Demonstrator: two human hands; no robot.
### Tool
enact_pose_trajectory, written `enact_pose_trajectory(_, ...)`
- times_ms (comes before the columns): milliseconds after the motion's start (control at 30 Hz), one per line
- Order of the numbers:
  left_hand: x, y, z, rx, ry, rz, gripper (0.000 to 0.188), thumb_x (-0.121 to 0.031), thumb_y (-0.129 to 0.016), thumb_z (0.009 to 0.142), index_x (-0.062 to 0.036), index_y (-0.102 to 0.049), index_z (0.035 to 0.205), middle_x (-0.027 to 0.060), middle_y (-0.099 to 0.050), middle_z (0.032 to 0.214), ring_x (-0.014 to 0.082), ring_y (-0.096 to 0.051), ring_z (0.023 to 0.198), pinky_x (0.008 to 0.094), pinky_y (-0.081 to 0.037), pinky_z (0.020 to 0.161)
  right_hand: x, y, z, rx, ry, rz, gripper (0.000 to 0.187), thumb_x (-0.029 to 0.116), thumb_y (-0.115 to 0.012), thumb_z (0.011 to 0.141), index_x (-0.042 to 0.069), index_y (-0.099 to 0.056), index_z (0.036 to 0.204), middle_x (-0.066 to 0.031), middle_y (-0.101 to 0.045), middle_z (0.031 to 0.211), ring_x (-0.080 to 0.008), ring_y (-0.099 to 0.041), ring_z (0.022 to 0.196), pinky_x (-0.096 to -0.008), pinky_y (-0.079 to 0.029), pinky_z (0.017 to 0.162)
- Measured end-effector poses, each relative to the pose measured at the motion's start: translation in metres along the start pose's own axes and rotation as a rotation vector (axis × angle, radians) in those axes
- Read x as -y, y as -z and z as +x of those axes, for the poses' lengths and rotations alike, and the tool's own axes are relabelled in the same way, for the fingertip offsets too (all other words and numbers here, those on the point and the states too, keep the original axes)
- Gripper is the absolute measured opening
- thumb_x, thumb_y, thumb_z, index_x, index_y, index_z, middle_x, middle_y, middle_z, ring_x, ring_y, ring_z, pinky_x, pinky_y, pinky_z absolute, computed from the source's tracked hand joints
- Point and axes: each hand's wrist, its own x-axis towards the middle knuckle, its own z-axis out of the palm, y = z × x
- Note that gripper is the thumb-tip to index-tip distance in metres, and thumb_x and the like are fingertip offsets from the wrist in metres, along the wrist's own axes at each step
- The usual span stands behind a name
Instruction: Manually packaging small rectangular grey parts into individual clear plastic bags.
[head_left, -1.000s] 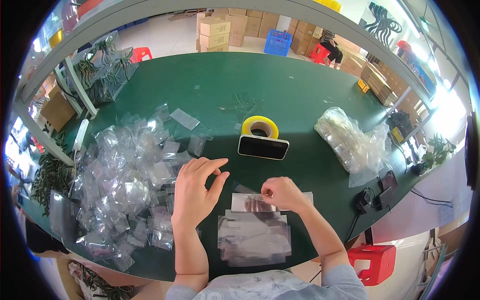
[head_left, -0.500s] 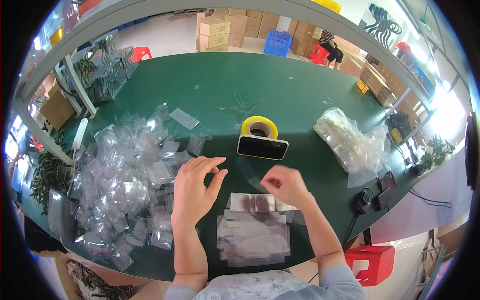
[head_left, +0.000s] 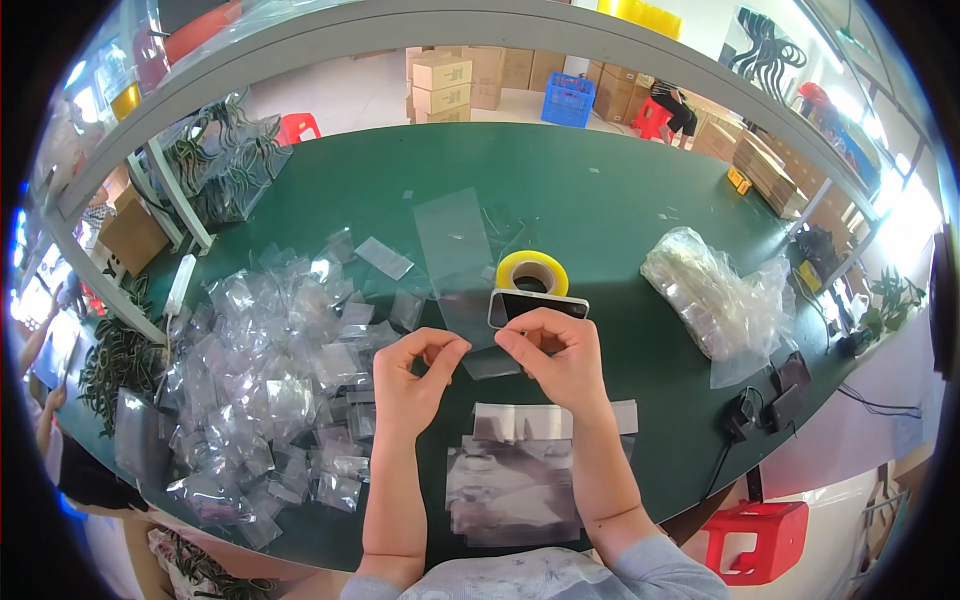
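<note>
The right hand (head_left: 562, 365) has moved in beside the left hand (head_left: 408, 388), both pinching the clear film (head_left: 454, 240) that extends ahead of them, where a light, even grip should avoid creasing.

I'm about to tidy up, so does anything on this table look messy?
Just the clear packets: they lie heaped at all angles left of the left hand, unlike the flatter, stacked sheets lower down.
</note>
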Motion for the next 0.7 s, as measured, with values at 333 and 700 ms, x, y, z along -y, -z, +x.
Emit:
enact_pose_trajectory(333,0.02,-0.011,0.012,-0.189,-0.286,0.038,0.006,0.004,-0.068,0.084,0.001,-0.069,0.089,0.0085,-0.066,0.099,0.0129,-0.061,0.087,0.0243,-0.046,0.08,-0.016,-0.02,0.011,-0.111,0.015,0.056,0.008,0.0,-0.072,0.086,-0.003,-0.071,0.093,-0.0058,-0.072,0.083,-0.0115,-0.069,0.078,-0.0225,-0.055,0.074)
enact_pose_trajectory(700,0.017,-0.026,0.007,-0.149,-0.039,-0.571,0.047,0.016,-0.062,0.079,0.0008,-0.053,0.123,0.0053,-0.058,0.102,0.0129,-0.059,0.093,0.0257,-0.05,0.084,-0.023,-0.024,0.01,-0.084,0.081,0.265,0.031,-0.011,-0.068,0.082,-0.001,-0.061,0.111,-0.0087,-0.069,0.101,-0.0155,-0.07,0.094,-0.0259,-0.055,0.084)
